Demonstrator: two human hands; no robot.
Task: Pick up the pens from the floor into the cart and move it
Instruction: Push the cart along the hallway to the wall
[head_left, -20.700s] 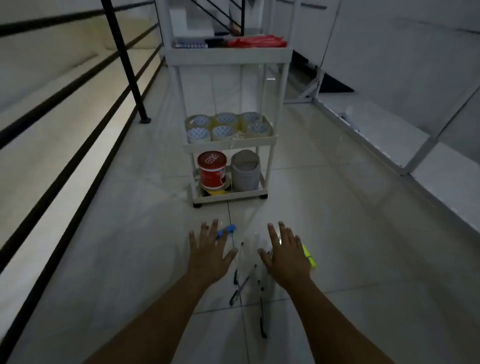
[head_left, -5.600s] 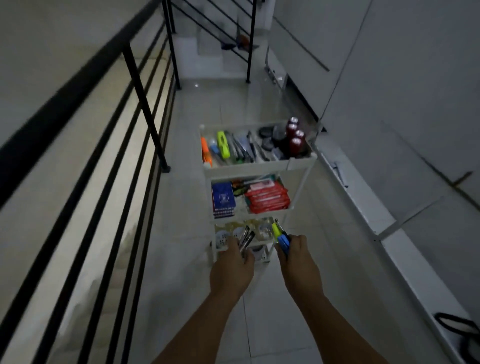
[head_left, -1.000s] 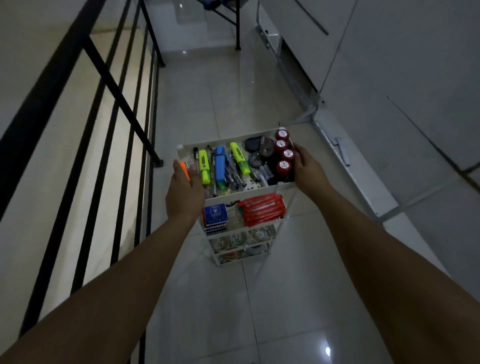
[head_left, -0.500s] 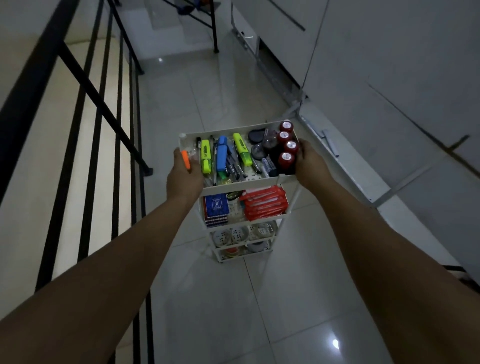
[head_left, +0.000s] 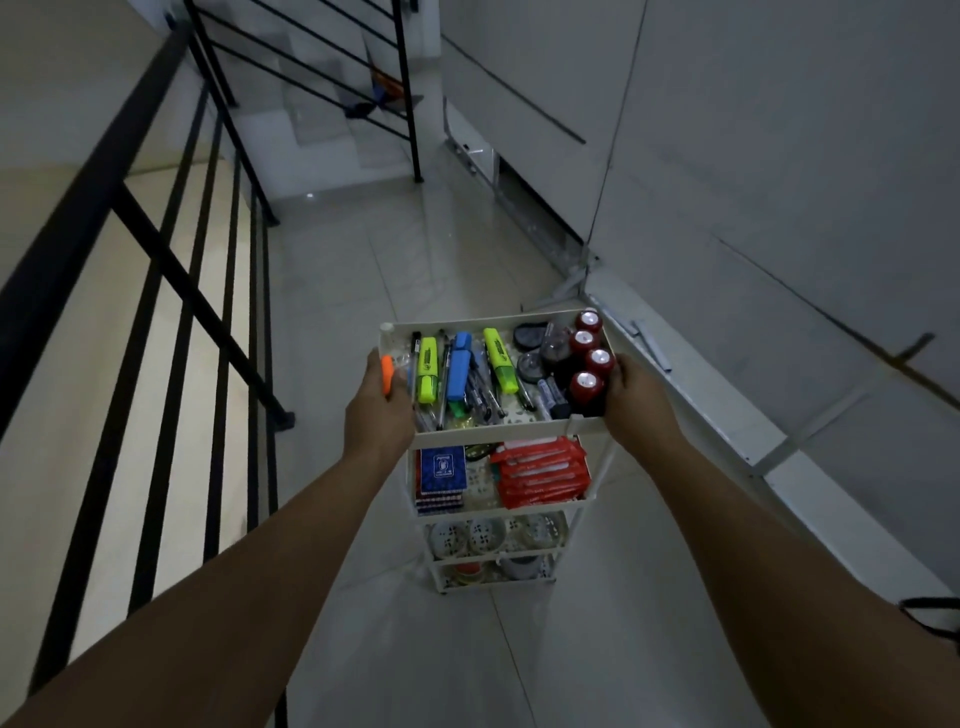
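A narrow white tiered cart (head_left: 493, 432) stands on the tiled floor in front of me. Its top tray holds several pens (head_left: 480, 392), two yellow-green highlighters (head_left: 427, 369), a blue highlighter (head_left: 458, 366), an orange marker (head_left: 387, 374) and a row of red-capped jars (head_left: 587, 358). My left hand (head_left: 379, 410) grips the tray's left edge, beside the orange marker. My right hand (head_left: 636, 397) grips the tray's right edge, next to the jars. No pens are visible on the floor.
A black metal railing (head_left: 156, 249) runs along the left over a stairwell. White panelled walls and a raised ledge (head_left: 691, 384) close in on the right. Stairs (head_left: 332, 130) rise ahead. Lower shelves hold red packets (head_left: 540, 473), a blue box (head_left: 441, 470) and tape rolls (head_left: 488, 535).
The cart has rolled forward along the corridor with both hands holding its top tray. The stairs ahead now show more fully.
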